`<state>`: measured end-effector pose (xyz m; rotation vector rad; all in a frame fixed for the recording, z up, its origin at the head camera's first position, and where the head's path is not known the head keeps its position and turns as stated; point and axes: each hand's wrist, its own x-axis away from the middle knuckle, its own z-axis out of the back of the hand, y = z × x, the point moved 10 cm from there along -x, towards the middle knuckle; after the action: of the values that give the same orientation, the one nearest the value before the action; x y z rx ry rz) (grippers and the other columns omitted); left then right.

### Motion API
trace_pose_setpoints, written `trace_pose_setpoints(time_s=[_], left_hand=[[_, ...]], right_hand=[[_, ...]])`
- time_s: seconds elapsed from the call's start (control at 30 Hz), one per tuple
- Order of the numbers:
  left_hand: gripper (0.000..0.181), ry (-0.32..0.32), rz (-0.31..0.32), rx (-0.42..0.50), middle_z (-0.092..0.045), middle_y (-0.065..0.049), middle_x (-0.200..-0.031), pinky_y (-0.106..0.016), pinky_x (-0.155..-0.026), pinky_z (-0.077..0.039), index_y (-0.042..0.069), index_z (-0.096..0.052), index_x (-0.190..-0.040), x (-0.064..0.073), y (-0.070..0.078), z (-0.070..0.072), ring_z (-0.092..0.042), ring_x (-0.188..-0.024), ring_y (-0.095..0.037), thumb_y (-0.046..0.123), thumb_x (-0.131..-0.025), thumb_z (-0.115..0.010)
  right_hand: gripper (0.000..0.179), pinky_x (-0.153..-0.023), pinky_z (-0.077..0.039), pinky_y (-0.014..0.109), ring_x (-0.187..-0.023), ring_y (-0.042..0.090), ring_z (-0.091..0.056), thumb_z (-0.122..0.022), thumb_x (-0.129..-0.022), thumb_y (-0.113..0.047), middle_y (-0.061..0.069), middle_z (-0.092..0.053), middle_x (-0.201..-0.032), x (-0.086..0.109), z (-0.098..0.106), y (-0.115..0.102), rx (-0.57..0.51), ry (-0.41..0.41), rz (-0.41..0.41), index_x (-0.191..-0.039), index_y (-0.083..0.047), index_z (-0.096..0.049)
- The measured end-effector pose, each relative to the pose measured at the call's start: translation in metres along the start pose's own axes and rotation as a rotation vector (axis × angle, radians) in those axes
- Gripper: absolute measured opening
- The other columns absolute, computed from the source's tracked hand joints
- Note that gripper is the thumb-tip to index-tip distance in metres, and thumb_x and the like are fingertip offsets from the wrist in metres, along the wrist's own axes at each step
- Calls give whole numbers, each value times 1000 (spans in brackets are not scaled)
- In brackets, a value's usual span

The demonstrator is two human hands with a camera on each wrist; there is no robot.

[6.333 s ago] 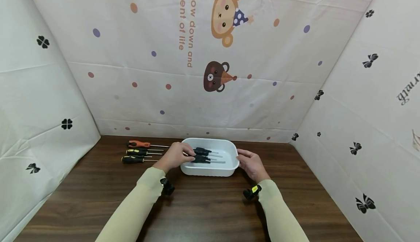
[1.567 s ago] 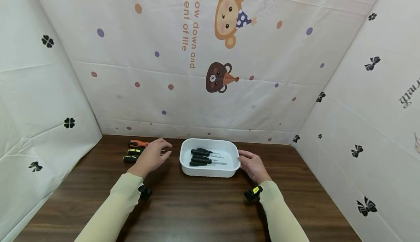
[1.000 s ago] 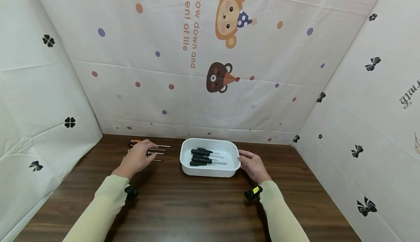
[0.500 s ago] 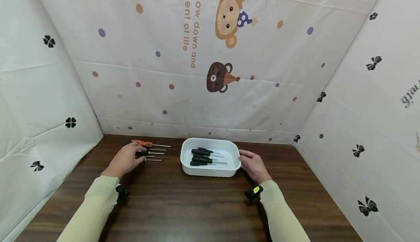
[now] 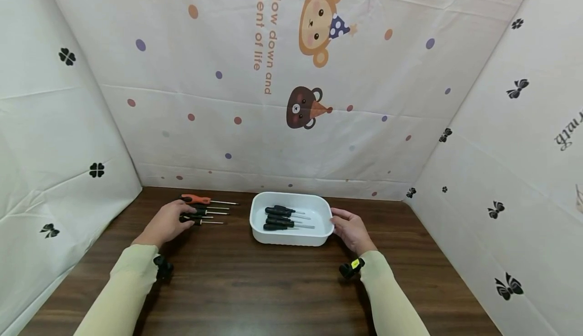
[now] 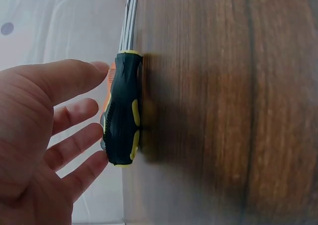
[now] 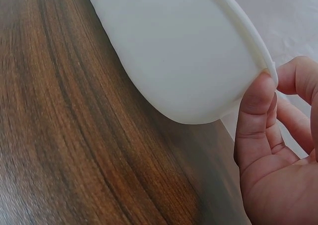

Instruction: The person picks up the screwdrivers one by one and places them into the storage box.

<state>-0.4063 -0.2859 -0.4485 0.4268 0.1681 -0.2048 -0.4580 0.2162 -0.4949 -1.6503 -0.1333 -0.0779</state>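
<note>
Beside a row of screwdrivers at the left, my left hand (image 5: 166, 223) hovers over the handle ends, fingers loosely bent and spread. A black-and-yellow screwdriver (image 6: 124, 108) is closest to it in the left wrist view; the thumb is apart from its handle and the fingertips are at its far side. Behind it lies an orange-handled screwdriver (image 5: 200, 200). My right hand (image 5: 351, 231) pinches the right end of a white plastic tray (image 7: 174, 61) at the rim between thumb and fingers. Several small black screwdrivers (image 5: 280, 222) lie inside the tray, shafts pointing right.
Everything rests on a dark wood-grain table (image 5: 268, 290). A printed white cloth (image 5: 182, 138) stands as a backdrop behind the table, with more cloth at both sides. Each wrist wears a small black camera.
My left hand has moved from the small screwdrivers in the tray leftward to the screwdriver handles on the table. My right hand has stayed at the tray's right end.
</note>
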Motion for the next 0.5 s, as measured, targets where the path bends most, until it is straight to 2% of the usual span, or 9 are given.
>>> trace_pose_setpoints(time_s=[0.17,0.4,0.5], left_hand=[[29,12,-18,-2,-62,-28,-130,-63,-99,-48,2,-75,-115,0,-3,3,-59,-120,-49,12,-88,-79],[23,1,-19,17,-66,-15,-107,-59,-90,-53,3,-77,-108,0,-10,2,-66,-103,-40,10,-87,-80],[21,-8,-11,21,-67,-14,-105,-58,-90,-53,3,-77,-106,-1,-14,0,-66,-102,-39,10,-86,-80]], right_hand=[[51,-70,-59,23,-77,10,-69,-68,-94,0,14,-74,-119,0,0,0,5,-2,1,-143,6,-55],[47,-70,-60,25,-79,12,-70,-67,-94,1,18,-73,-122,0,1,-1,12,13,0,-140,6,-58],[45,-70,-60,25,-79,13,-70,-67,-94,1,19,-72,-123,0,2,1,25,22,-3,-138,4,-60]])
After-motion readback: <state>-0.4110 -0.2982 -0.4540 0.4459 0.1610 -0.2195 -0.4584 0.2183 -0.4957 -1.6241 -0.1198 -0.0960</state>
